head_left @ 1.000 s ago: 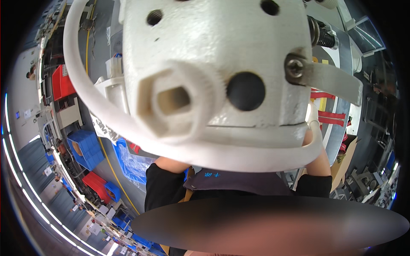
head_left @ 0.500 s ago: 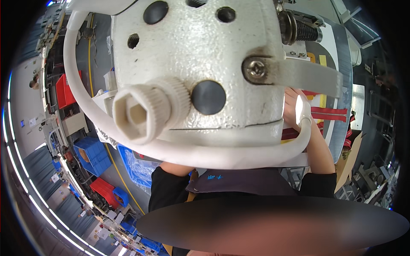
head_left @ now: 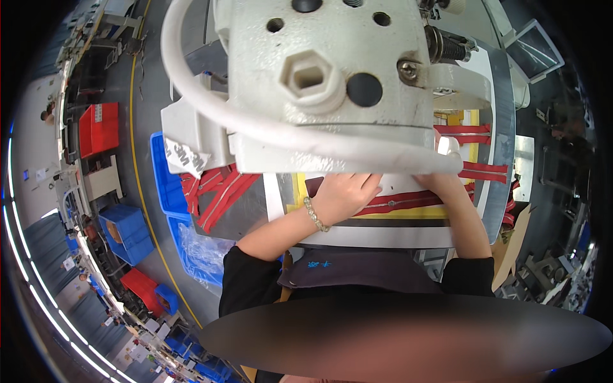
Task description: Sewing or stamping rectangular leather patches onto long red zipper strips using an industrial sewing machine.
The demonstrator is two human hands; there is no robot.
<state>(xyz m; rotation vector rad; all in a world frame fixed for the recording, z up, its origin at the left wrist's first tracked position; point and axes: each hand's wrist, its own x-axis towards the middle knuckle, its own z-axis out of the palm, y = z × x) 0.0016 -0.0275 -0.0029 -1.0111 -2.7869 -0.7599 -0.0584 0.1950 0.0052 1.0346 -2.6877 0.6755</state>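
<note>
The white sewing machine head (head_left: 332, 76) hides part of the work surface and some of both hands. Just below its lower edge, my left hand (head_left: 345, 195) lies palm down with its fingers stretched out, at the left end of a red zipper strip (head_left: 402, 203). A dark maroon piece (head_left: 313, 185) shows beside that hand. My right hand (head_left: 439, 183) rests at the strip's right part, its fingers hidden behind the machine. Further right lie two more red zippers (head_left: 482, 172). Several red zippers (head_left: 223, 195) are heaped left of the machine.
Blue bins (head_left: 167, 182) stand at the table's left, one holding clear plastic (head_left: 201, 249). A cardboard box (head_left: 511, 249) stands at the lower right. The white cable (head_left: 255, 127) loops across the machine's front. Red and blue crates stand along the aisle to the left.
The view has shifted, so the machine head sits higher and smaller. My left hand, hidden before, now shows beside the red zipper strip; the left zipper heap also shows.
</note>
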